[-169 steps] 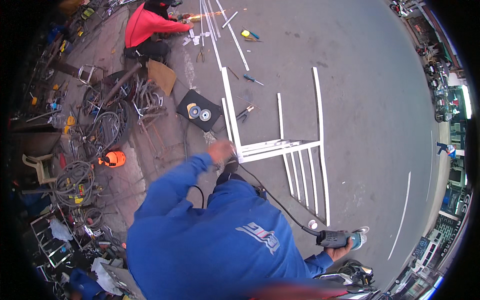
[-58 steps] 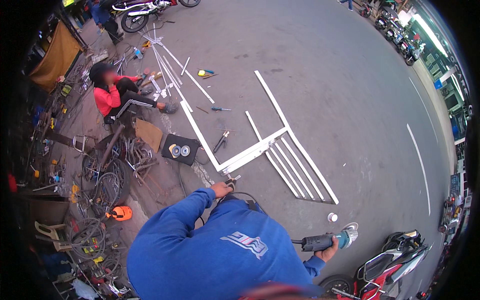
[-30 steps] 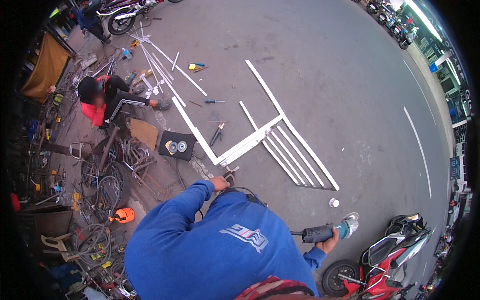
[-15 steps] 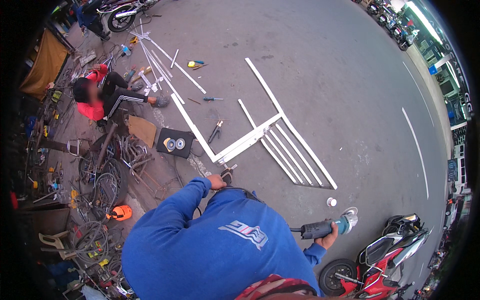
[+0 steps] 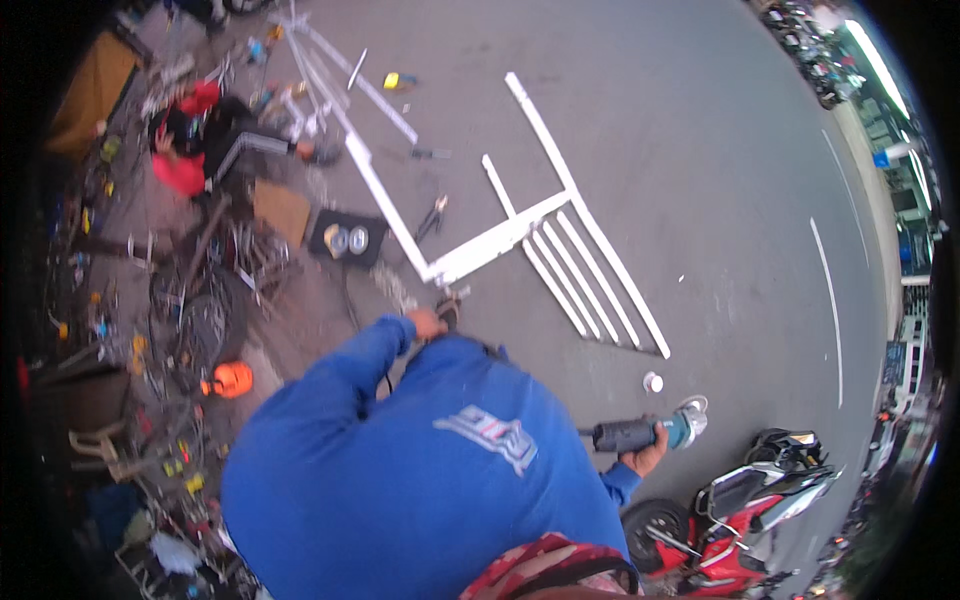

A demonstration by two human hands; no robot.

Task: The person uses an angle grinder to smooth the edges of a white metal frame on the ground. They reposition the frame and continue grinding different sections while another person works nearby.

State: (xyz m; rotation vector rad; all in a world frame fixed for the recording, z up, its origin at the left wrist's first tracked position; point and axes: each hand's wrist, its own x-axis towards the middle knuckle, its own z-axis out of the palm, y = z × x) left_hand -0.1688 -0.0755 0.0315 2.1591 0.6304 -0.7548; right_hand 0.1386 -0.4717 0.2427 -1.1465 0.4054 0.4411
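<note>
In my right hand (image 5: 645,456), held out to the right side, is a teal and black angle grinder (image 5: 672,430); my fingers wrap round its body. Its disc points away to the right, near a small white round container (image 5: 653,382) on the ground. My left hand (image 5: 427,324) is low in front of me, beside my foot (image 5: 449,314). Blur and the sleeve hide its fingers. Just beyond lies a white metal frame (image 5: 500,238) of long bars, a crosspiece and several parallel slats (image 5: 590,275). The near left corner of the frame is close to my foot.
A person in red and black (image 5: 235,140) sits at the left. Discs lie on a black mat (image 5: 345,237), with pliers-like tool (image 5: 432,217) beside it. Loose white strips (image 5: 380,105) lie farther off. Bicycle parts (image 5: 200,310) clutter the left; a red motorcycle (image 5: 720,540) stands at lower right.
My view has tilted, so the ground and frame sit higher in the picture, and it is blurrier. The grinder stays in my right hand; my left hand stays by my foot.
</note>
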